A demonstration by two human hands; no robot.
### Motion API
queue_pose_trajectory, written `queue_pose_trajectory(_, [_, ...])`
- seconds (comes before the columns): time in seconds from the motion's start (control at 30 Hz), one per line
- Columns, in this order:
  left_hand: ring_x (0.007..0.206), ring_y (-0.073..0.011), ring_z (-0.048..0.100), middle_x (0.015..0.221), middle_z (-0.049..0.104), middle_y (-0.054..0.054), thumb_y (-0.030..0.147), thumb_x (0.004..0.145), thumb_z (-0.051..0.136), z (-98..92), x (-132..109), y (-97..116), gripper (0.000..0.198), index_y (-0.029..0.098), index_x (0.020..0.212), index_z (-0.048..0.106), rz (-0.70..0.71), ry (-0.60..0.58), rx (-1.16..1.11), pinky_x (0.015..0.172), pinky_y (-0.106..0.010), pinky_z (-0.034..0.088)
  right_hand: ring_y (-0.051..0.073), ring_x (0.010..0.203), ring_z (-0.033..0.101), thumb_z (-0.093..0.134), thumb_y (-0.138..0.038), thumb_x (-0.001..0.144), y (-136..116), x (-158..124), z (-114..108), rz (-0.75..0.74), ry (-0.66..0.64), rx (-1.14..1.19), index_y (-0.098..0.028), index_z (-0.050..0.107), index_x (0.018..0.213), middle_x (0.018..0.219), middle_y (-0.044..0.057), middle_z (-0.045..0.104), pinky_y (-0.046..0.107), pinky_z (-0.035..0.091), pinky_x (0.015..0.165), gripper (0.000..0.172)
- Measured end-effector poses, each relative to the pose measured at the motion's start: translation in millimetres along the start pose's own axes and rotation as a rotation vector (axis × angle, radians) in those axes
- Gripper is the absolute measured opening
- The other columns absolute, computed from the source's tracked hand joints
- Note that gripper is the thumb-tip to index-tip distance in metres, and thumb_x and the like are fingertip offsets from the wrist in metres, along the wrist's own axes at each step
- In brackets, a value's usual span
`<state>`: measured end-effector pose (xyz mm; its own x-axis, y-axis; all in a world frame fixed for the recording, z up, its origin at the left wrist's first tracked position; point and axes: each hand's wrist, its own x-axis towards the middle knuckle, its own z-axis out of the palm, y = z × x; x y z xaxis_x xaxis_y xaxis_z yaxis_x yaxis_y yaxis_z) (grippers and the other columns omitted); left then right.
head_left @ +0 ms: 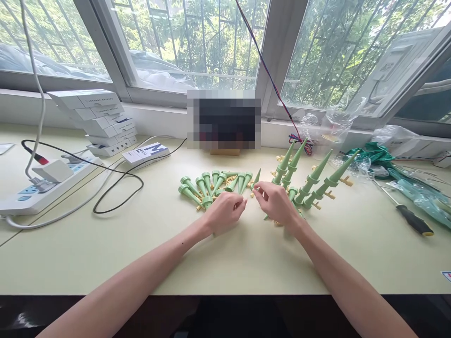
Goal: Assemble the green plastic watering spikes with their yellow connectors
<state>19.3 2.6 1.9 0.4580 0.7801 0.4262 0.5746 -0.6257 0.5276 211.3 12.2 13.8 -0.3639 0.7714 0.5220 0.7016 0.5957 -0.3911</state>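
Observation:
My right hand [276, 202] is closed, its thumb and fingertips pinched at the base of a small green plastic watering spike [257, 176] that points up. Beside it, my left hand [227, 212] is curled shut with the fingers turned inward; whatever it holds, if anything, is hidden. Behind my left hand lies a pile of green cone-shaped spikes [190, 187] with small yellow valve pieces among them. Right of my right hand, several spikes [319, 171] stand tilted upward in stacked rows, yellow valves [347, 180] sticking out of their sides.
At the left are a white power strip [70, 180] with plugs, a black cable [141, 180], a stack of white boxes [105, 122] and a single box [146, 155]. A screwdriver [414, 219] and plastic bags [416, 188] lie at the right. A pixelated dark object [227, 119] stands by the window.

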Motion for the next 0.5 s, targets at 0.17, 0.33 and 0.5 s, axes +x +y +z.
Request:
queue_pose_trajectory(0.17, [0.053, -0.0122, 0.030, 0.056, 0.038, 0.002, 0.029, 0.097, 0.037, -1.1, -0.8, 1.4, 0.040, 0.020, 0.058, 0.031, 0.016, -0.048, -0.006, 0.057, -0.030, 0.027, 0.016, 0.067, 0.060, 0.047, -0.020, 0.094, 3.9, -0.3, 1.7, 0.102, 0.016, -0.038, -0.017, 0.060, 0.113, 0.092, 0.007, 0.068, 0.027, 0.045, 0.068, 0.024])
queue_pose_trajectory(0.33, [0.059, -0.0143, 0.043, 0.066, 0.050, -0.001, 0.027, 0.098, 0.033, -3.3, -0.5, 2.3, 0.034, 0.019, 0.068, 0.044, 0.017, -0.079, -0.007, 0.061, -0.030, 0.033, 0.019, 0.073, 0.062, 0.042, -0.020, 0.095, 0.2, -0.5, 3.5, 0.130, 0.017, -0.137, -0.018, 0.058, 0.125, 0.098, 0.009, 0.068, 0.029, 0.046, 0.069, 0.034])
queue_pose_trajectory(0.5, [0.059, -0.0147, 0.044, 0.067, 0.051, -0.001, 0.023, 0.097, 0.031, -3.9, -0.7, 2.4, 0.032, 0.019, 0.068, 0.045, 0.012, -0.089, 0.003, 0.062, -0.029, 0.036, 0.022, 0.086, 0.065, 0.040, -0.020, 0.097, -4.8, -1.0, 6.1, 0.127, -0.029, -0.163, -0.022, 0.053, 0.135, 0.109, 0.011, 0.066, 0.029, 0.048, 0.072, 0.040])
